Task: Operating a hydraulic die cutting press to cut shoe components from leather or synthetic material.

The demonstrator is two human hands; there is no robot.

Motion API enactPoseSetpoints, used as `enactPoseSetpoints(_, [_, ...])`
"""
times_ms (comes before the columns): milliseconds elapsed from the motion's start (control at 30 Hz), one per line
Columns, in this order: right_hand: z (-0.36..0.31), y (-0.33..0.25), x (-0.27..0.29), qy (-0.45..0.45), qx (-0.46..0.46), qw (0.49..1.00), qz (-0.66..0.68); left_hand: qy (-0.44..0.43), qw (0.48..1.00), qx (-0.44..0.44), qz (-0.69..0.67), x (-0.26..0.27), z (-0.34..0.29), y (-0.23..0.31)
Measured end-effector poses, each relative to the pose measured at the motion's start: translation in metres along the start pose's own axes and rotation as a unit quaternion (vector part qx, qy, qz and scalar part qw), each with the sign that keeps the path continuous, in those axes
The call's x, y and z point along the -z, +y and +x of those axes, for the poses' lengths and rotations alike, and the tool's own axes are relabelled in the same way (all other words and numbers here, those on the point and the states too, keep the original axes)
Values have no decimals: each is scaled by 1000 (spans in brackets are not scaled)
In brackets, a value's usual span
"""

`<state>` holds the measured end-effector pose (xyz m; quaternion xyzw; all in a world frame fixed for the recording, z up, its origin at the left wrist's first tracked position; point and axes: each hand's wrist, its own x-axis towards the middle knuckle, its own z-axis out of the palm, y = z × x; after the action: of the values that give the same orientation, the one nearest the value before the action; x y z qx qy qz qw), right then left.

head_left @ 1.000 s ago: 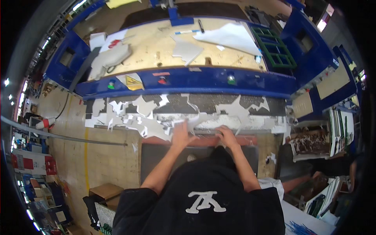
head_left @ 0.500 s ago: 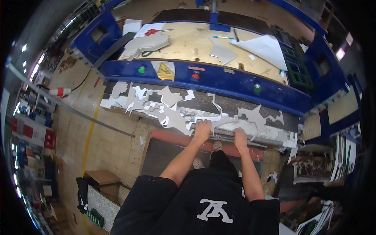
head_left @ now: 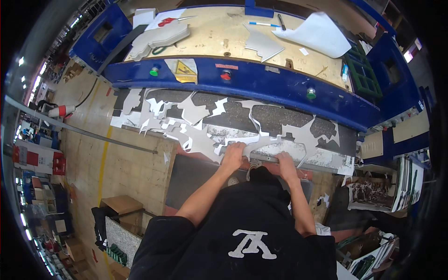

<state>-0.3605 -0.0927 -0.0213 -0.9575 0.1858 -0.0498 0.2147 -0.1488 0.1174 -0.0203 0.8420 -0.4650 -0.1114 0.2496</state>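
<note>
A long, dark, worn board (head_left: 282,112) with a whitish front strip extends from beneath a blue machine beam (head_left: 266,87). Along its front edge my left hand (head_left: 234,155) is curled over the rim, beside grey-white cut sheet scraps (head_left: 196,140). To its right, my right hand (head_left: 286,164) grips the same edge, fingers on top; its thumb is hidden. Between and beyond the hands, jagged scraps with cut-out gaps lie on the board, among them a pointed piece (head_left: 302,135) at the right.
On the wooden table (head_left: 210,39) behind the beam lie stacked grey shapes (head_left: 161,37), red-handled scissors (head_left: 167,21), pens and a curled white sheet (head_left: 317,35). Buttons, including a red one (head_left: 226,75), sit on the beam. A metal bar (head_left: 116,141) projects at the left.
My body leans further forward, covering more of my shoes. More of the dark board shows before the beam; both hands stay on its edge. Beam and table appear higher in view.
</note>
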Motion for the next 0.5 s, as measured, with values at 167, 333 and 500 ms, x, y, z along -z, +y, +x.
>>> enactPoseSetpoints(167, [10, 0, 28, -85, 7, 994, 72, -117, 990, 14, -72, 45, 23, 1])
enactPoseSetpoints(333, [107, 15, 70, -274, 62, 955, 95, -34, 970, 123, -205, 71, 148, -18])
enactPoseSetpoints(500, [268, -38, 52, 11, 19, 976, 219, 61, 968, 184, -160, 23, 228, -50])
